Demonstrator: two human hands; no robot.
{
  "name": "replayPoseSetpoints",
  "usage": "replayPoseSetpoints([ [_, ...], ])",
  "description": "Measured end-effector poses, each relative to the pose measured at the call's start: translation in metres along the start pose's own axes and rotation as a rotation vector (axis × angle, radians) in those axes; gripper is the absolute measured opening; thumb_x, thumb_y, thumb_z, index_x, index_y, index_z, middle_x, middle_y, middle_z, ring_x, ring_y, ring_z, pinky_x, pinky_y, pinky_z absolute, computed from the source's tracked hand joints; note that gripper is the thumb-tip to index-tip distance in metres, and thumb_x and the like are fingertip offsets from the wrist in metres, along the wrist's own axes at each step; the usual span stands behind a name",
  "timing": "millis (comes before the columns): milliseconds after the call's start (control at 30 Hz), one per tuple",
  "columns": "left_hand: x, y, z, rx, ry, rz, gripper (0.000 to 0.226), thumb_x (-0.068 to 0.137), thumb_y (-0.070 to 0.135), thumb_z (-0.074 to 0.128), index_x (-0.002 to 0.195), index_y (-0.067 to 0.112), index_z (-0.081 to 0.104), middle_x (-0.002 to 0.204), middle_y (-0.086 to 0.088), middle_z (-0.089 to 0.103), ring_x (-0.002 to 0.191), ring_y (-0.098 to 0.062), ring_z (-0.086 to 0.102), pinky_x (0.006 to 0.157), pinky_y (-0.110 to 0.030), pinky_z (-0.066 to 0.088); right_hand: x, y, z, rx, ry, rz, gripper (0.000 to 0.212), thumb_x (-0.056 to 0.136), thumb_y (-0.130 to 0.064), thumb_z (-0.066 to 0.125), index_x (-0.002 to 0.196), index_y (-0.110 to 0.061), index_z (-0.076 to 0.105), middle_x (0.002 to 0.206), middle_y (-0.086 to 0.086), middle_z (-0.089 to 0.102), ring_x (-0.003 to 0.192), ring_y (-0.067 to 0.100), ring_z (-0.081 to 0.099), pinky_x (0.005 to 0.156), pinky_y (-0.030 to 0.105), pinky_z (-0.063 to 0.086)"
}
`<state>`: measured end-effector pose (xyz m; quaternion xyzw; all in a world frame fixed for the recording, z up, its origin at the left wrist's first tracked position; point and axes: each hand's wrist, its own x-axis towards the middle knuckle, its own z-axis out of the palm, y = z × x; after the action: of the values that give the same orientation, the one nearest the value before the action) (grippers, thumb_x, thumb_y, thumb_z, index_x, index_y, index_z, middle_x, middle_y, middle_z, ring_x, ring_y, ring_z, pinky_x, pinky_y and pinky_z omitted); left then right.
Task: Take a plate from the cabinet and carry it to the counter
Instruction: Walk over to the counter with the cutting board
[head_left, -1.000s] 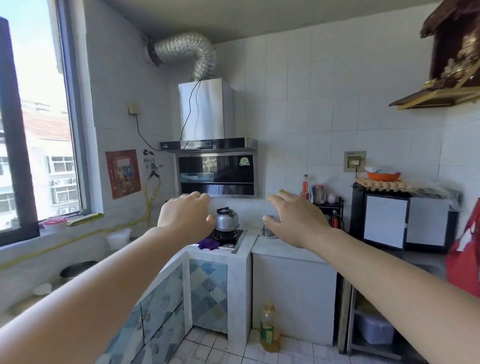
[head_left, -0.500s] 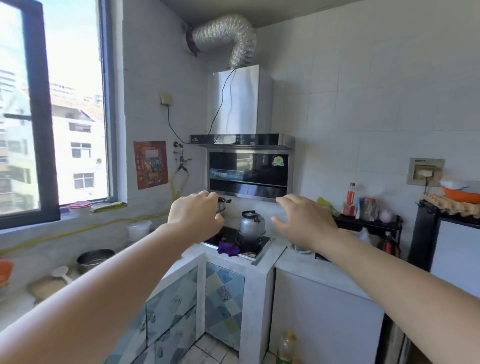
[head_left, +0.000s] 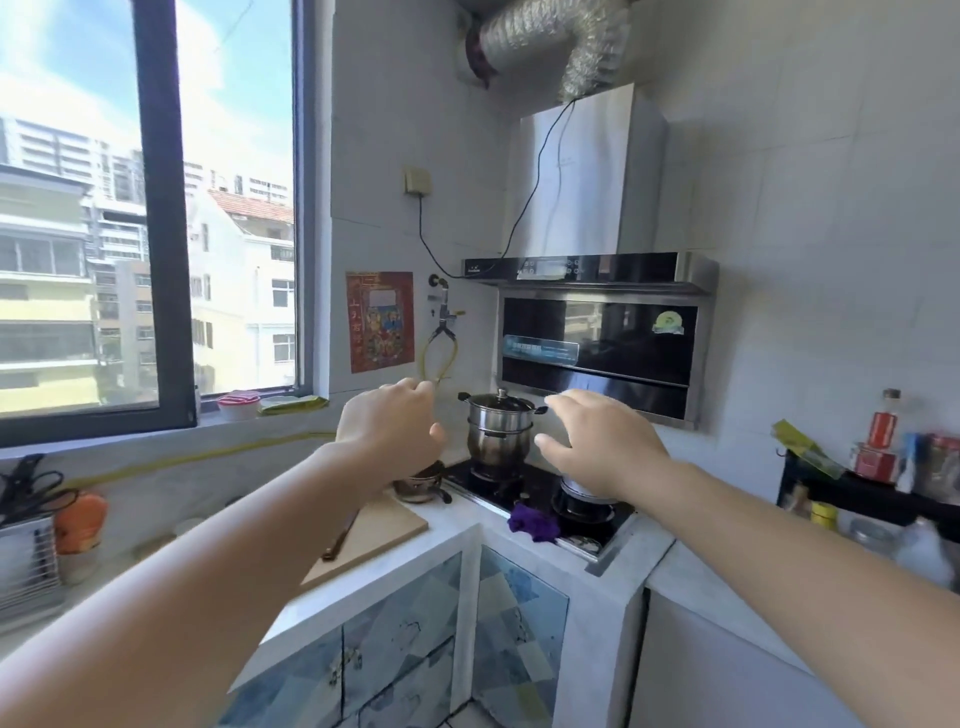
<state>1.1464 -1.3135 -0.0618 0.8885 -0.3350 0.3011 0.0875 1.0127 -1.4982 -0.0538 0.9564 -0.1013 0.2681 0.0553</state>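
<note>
Both my arms reach forward over the corner of the white counter (head_left: 457, 530). My left hand (head_left: 389, 421) hangs in the air with fingers curled loosely and nothing in it. My right hand (head_left: 597, 441) floats beside it, fingers spread, also holding nothing. Under the counter are blue patterned cabinet doors (head_left: 395, 654), which are closed. No plate shows anywhere in view.
A steel pot (head_left: 500, 428) stands on the black stove (head_left: 540, 499) under a range hood (head_left: 597, 332). A wooden cutting board (head_left: 374, 535) and a small bowl (head_left: 418, 486) lie left of it. A purple cloth (head_left: 532, 525), a knife rack (head_left: 26, 545) and a bottle shelf (head_left: 883, 467) are nearby.
The view has swung left and moved closer to the stove corner. The black cabinet on the right has dropped out of sight. Both hands stay raised and empty.
</note>
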Motion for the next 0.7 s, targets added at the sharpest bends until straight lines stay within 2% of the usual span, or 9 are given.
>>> replayPoseSetpoints([
  [100, 0.023, -0.026, 0.022, 0.041, 0.001, -0.037, 0.041, 0.086, 0.04, 0.044, 0.119, 0.016, 0.051, 0.115, -0.003, 0.06, 0.095, -0.025, 0.06, 0.067, -0.037, 0.052, 0.046, -0.003, 0.025, 0.029, 0.016, -0.047, 0.05, 0.089, -0.045, 0.042, 0.129, -0.016, 0.048, 0.132, 0.002, 0.054, 0.122, 0.023, 0.046, 0.096, 0.035, 0.038],
  [167, 0.032, -0.043, 0.036, 0.066, -0.009, -0.081, 0.041, 0.086, 0.04, 0.044, 0.12, 0.017, 0.05, 0.114, -0.002, 0.06, 0.095, -0.024, 0.06, 0.064, -0.034, 0.048, 0.072, -0.007, 0.043, 0.062, 0.009, -0.079, 0.05, 0.089, -0.045, 0.042, 0.129, -0.016, 0.048, 0.131, 0.002, 0.054, 0.121, 0.023, 0.047, 0.095, 0.037, 0.039],
  [333, 0.035, -0.082, 0.061, 0.124, -0.067, -0.192, 0.044, 0.086, 0.04, 0.045, 0.122, 0.018, 0.05, 0.121, -0.003, 0.058, 0.103, -0.026, 0.059, 0.065, -0.034, 0.045, 0.119, -0.029, 0.093, 0.133, -0.044, -0.18, 0.055, 0.089, -0.045, 0.042, 0.135, -0.015, 0.044, 0.138, 0.004, 0.051, 0.127, 0.023, 0.043, 0.101, 0.037, 0.036],
  [433, 0.032, -0.104, 0.074, 0.182, -0.084, -0.253, 0.043, 0.085, 0.041, 0.046, 0.121, 0.018, 0.05, 0.12, -0.004, 0.059, 0.101, -0.027, 0.06, 0.063, -0.033, 0.041, 0.143, -0.044, 0.123, 0.179, -0.072, -0.255, 0.056, 0.09, -0.045, 0.041, 0.136, -0.014, 0.043, 0.14, 0.005, 0.049, 0.129, 0.022, 0.042, 0.103, 0.036, 0.035],
  [600, 0.031, -0.128, 0.099, 0.246, -0.126, -0.383, 0.04, 0.084, 0.039, 0.045, 0.117, 0.016, 0.052, 0.116, -0.004, 0.059, 0.099, -0.026, 0.06, 0.067, -0.036, 0.047, 0.185, -0.06, 0.168, 0.245, -0.118, -0.379, 0.055, 0.091, -0.044, 0.041, 0.137, -0.014, 0.041, 0.14, 0.005, 0.049, 0.128, 0.022, 0.043, 0.103, 0.035, 0.036],
  [700, 0.038, -0.133, 0.12, 0.288, -0.161, -0.452, 0.04, 0.084, 0.038, 0.045, 0.116, 0.015, 0.052, 0.111, -0.005, 0.059, 0.098, -0.027, 0.059, 0.065, -0.034, 0.042, 0.21, -0.061, 0.195, 0.293, -0.138, -0.438, 0.055, 0.09, -0.044, 0.042, 0.136, -0.013, 0.042, 0.139, 0.005, 0.049, 0.127, 0.023, 0.043, 0.102, 0.035, 0.036],
])
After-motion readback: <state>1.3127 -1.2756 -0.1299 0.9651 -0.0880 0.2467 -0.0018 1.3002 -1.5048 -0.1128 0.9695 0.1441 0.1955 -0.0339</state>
